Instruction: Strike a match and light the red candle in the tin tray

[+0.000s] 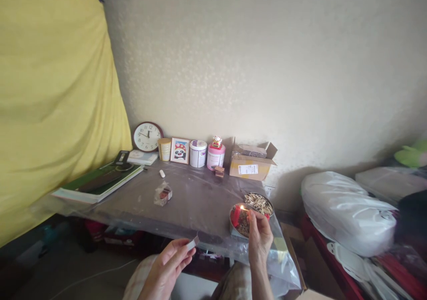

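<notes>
My left hand (167, 264) is closed round a small matchbox (192, 244) in front of the table's near edge. In my right hand (259, 237) a burning match is pinched, its flame (242, 207) beside the top of a red candle (236, 215). Whether the candle's wick has caught cannot be told. That candle stands in a round metal bowl (245, 232) with dark grainy filling. Another dish (258, 202) behind it is heaped with pale sticks that look like used matches. Part of the bowl and another red piece are covered by my right fingers.
A clear plastic sheet covers the table (200, 202). A small wrapped packet (163, 194) lies on it. Along the wall stand a clock (148, 136), a panda picture (180, 151), tins (198, 154) and an opened carton (250, 166). White bags (347, 206) sit at right.
</notes>
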